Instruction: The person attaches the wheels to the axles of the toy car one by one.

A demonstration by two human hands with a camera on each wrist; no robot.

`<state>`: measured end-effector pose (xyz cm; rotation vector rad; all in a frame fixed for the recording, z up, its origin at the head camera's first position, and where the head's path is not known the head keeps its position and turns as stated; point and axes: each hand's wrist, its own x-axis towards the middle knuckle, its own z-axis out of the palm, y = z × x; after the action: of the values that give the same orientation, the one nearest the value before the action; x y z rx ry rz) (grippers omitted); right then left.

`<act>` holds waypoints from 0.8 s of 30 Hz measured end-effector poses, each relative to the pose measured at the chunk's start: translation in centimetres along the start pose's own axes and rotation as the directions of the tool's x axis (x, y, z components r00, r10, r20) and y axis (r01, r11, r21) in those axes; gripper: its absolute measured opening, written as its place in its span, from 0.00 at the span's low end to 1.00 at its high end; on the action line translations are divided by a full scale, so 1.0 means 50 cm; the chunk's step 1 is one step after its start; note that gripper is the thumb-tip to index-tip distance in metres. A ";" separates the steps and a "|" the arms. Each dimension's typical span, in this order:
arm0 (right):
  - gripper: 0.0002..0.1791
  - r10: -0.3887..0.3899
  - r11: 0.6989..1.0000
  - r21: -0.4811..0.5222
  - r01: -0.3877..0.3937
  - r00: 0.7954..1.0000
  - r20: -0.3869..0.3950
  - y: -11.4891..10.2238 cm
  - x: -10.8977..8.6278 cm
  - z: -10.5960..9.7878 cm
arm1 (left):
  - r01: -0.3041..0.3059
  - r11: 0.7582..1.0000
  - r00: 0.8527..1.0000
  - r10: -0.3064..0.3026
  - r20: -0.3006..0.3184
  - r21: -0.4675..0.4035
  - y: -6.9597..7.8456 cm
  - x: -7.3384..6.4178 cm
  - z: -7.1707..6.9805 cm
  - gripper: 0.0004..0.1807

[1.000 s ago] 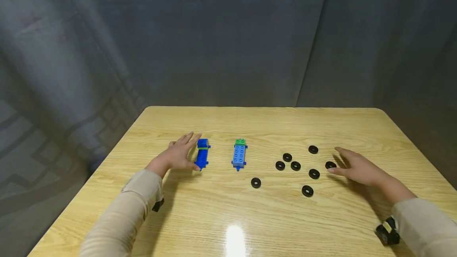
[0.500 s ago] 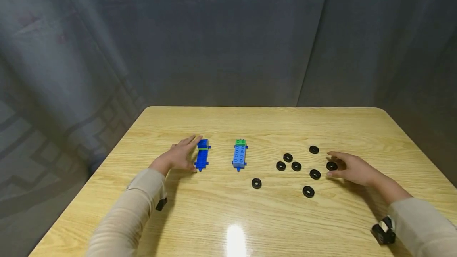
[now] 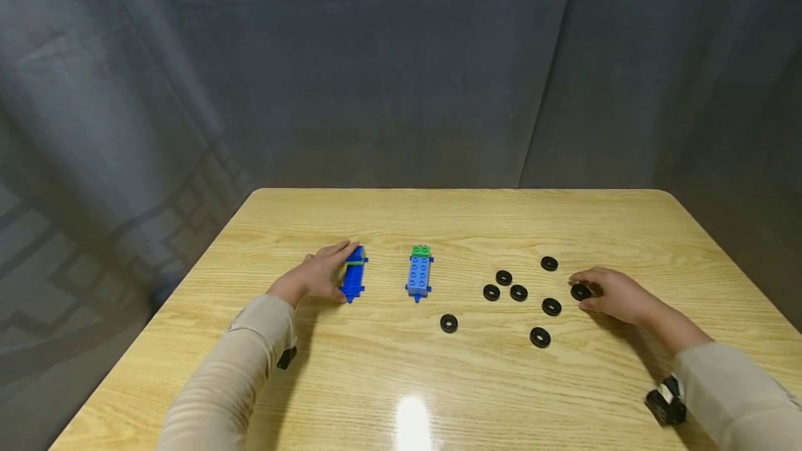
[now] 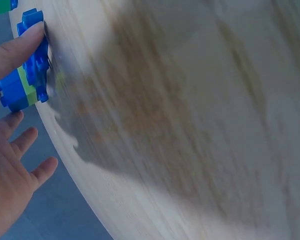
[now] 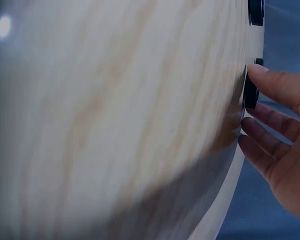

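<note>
At the left, a blue toy car base (image 3: 354,282) with a blue block on its far end lies on the table. My left hand (image 3: 317,275) holds it lengthwise, thumb at the near end and a finger at the far block. In the left wrist view the thumb lies against the blue base (image 4: 38,60), with other fingers spread. Over on the right, my right hand (image 3: 617,292) pinches a black toy wheel (image 3: 580,291) between thumb and fingers. The right wrist view shows the thumb on one side of this wheel (image 5: 251,90), which stays at the table surface.
Between the hands lies a second car base (image 3: 418,274) carrying a light blue brick and a green brick. Several loose black wheels (image 3: 518,292) are scattered right of it, one wheel (image 3: 448,323) nearer the front. A grey curtain (image 3: 401,75) hangs behind the wooden table (image 3: 351,388).
My right hand has moved slightly left and its thumb and fingers have closed on the wheel. The left hand has shifted slightly right, closing on the blue car base.
</note>
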<state>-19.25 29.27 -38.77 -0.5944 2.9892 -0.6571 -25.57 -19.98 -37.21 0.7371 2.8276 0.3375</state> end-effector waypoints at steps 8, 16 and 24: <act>0.15 0.023 1.000 0.003 -0.023 1.000 0.022 0.003 0.011 0.004 | 0.009 1.000 1.000 -0.009 -0.009 -0.003 0.000 0.007 -0.001 0.57; 0.14 0.022 1.000 -0.007 -0.022 1.000 0.012 0.004 0.015 0.005 | -0.037 0.991 0.999 0.032 -0.038 -0.129 -0.005 0.020 0.008 0.56; 0.14 0.030 0.999 -0.013 -0.030 0.999 0.017 0.000 0.012 0.003 | -0.020 0.974 1.000 0.015 -0.024 -0.227 -0.007 0.024 0.018 0.58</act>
<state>-19.81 29.00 -38.88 -0.5513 2.9820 -0.6282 -26.53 -19.55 -38.30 0.7130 2.7416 0.6627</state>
